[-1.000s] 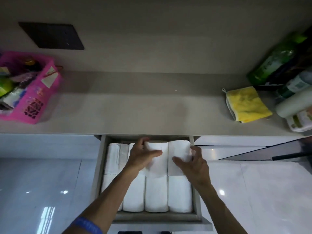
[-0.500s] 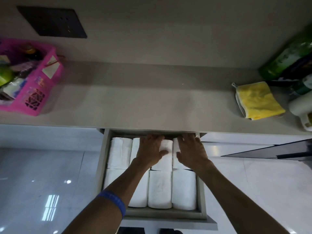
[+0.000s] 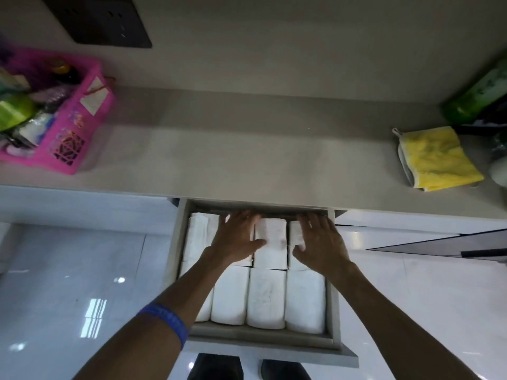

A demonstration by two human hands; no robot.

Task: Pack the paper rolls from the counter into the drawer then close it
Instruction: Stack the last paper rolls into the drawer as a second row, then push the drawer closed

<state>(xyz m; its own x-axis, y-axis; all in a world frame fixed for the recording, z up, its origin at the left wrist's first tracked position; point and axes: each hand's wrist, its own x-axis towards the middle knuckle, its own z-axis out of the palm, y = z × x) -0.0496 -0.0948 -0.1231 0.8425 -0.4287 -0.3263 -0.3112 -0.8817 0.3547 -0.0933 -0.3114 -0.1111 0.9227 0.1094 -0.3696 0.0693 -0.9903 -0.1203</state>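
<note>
Since a moment ago both hands have flattened and slid toward the back of the drawer (image 3: 175, 259). The left hand (image 3: 236, 238) and right hand (image 3: 319, 242) lie open-palmed, each grip holding nothing, pressing on the back row of paper rolls (image 3: 270, 242) packed in two rows below the counter (image 3: 247, 160).

Dim, soft lighting. Glare patches on the glossy floor (image 3: 94, 311). Wide-angle bending at the frame edges; pink basket (image 3: 68, 138) slightly blurred.
</note>
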